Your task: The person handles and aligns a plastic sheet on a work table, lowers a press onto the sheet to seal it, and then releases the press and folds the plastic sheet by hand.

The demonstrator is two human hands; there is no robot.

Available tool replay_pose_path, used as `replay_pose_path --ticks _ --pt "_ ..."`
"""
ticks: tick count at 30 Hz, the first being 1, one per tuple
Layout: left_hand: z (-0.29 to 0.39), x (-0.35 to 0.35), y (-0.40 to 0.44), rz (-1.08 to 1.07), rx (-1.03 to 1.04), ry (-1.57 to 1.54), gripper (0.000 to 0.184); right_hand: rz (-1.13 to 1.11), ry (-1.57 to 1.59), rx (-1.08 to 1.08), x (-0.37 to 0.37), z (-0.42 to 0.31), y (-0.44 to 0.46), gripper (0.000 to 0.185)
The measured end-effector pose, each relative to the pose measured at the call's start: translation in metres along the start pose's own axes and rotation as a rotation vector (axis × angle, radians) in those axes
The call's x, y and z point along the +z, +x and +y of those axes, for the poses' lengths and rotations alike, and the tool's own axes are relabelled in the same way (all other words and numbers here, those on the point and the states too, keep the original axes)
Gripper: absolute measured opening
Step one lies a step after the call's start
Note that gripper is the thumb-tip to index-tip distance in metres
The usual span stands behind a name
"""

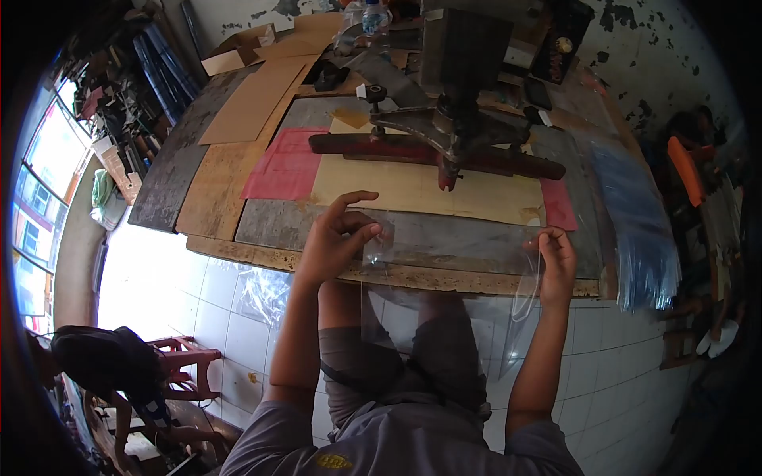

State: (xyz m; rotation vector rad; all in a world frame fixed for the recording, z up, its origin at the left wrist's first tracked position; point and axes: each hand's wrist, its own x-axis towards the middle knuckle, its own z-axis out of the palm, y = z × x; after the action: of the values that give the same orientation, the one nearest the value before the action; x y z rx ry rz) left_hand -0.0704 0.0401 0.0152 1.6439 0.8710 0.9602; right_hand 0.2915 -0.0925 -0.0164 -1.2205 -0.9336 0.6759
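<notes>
A clear plastic sheet (452, 274) hangs between my hands, over the front edge of the table and my lap. My left hand (345, 234) pinches its upper left corner between thumb and a finger, the other fingers raised. At the upper right corner, my right hand (554, 247) grips the sheet with bent fingers. Beyond the sheet, a dark metal press with a long red-edged bar (508, 161) stands over a cream sheet (389, 184) and a pink sheet (286, 166) on the table.
Stacked clear bluish plastic (639, 230) hangs over the table's right edge. Cardboard pieces (254, 99) lie at the left, with an open box (234, 55) behind. A bottle (373, 17) stands at the back. Another person (111, 357) is at the lower left beside a red stool (190, 366).
</notes>
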Motion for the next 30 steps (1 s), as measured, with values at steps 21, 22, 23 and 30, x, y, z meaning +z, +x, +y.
replay_pose_path --ticks 21,22,23,30 --pt "-0.011 -0.002 -0.002 -0.027 0.207 -0.049 0.02 0.061 0.001 -0.031 0.0 0.002 -0.003 0.021" --pt "-0.009 -0.003 -0.002 -0.024 0.211 -0.012 0.019 0.064 0.003 -0.038 0.0 0.003 -0.003 0.022" --pt "-0.008 -0.003 -0.002 -0.021 0.214 0.025 0.018 0.067 0.005 -0.045 0.0 0.003 -0.003 0.023" --pt "-0.008 -0.001 -0.002 0.022 0.211 0.023 0.02 0.084 -0.034 -0.051 0.001 0.001 -0.006 0.033"
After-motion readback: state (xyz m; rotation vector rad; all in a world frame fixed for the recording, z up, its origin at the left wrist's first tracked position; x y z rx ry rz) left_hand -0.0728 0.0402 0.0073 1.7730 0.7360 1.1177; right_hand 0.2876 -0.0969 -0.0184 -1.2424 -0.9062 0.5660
